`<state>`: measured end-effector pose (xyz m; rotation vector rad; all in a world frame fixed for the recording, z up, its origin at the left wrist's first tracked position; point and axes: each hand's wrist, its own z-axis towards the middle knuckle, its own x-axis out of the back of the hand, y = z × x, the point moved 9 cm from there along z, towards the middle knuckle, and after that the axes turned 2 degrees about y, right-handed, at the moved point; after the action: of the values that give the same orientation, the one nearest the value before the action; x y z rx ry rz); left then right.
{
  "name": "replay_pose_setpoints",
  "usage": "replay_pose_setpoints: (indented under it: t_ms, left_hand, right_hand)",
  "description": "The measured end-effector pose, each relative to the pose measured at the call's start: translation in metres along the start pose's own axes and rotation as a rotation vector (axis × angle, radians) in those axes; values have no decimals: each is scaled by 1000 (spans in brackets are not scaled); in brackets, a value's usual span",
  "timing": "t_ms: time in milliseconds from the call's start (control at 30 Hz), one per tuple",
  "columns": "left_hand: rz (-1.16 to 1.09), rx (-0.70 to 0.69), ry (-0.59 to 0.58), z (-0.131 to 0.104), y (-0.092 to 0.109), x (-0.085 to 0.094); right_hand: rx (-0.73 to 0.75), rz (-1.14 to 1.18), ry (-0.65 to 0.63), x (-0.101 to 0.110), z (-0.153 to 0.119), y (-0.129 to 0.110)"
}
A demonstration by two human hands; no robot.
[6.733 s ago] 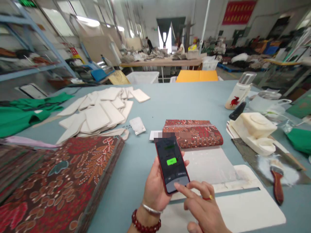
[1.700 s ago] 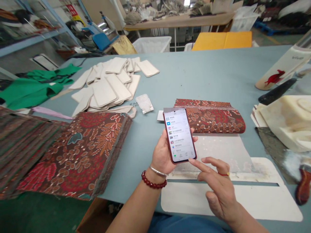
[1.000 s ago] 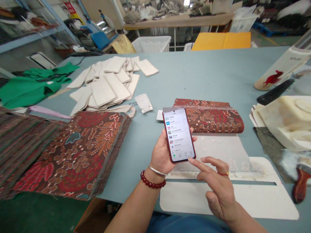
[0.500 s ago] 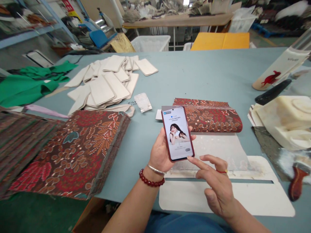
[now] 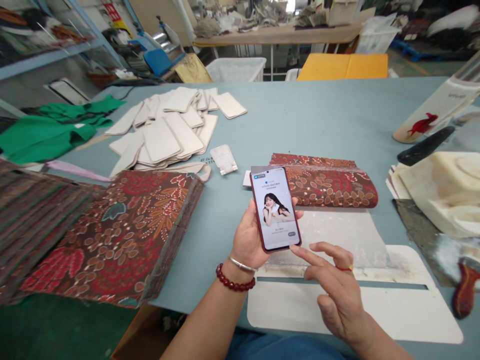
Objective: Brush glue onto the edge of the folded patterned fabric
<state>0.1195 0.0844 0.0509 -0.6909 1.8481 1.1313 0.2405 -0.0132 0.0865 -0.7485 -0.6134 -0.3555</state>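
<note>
A phone (image 5: pixel 276 210) with a lit screen and a red case rests in my left hand (image 5: pixel 249 240), whose fingers wrap round its edges. My right hand (image 5: pixel 337 287) has its fingers apart and holds nothing; its index fingertip is at the phone's lower edge. Behind the phone lies a folded piece of patterned red-brown fabric (image 5: pixel 330 189). Under my right hand is a white slotted board (image 5: pixel 393 312), with a translucent sheet (image 5: pixel 337 235) over its far part.
Stacked patterned fabric (image 5: pixel 123 235) fills the left, with a pile of off-white pieces (image 5: pixel 165 135) behind it. A small packet (image 5: pixel 224 160) lies mid-table. At the right are a brush (image 5: pixel 465 290), a cream container (image 5: pixel 446 190) and a white cylinder (image 5: pixel 431 115).
The view has shifted slightly, so things on the table appear a little farther right. Both hands keep nearly the same pose around the phone.
</note>
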Motion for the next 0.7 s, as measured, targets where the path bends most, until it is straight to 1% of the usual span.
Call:
replay_pose_setpoints:
  t_ms: [167, 300, 433, 700]
  left_hand:
    - [-6, 6, 5, -1, -1, 2]
    - [20, -18, -1, -1, 1, 2]
    - [36, -45, -1, 0, 5, 3]
    - [10, -37, 15, 1, 6, 6]
  right_hand:
    - [6, -4, 4, 0, -1, 1]
    - [-2, -1, 5, 1, 0, 1]
    - [-18, 3, 15, 3, 3, 0]
    - [-46, -15, 40, 2, 12, -1]
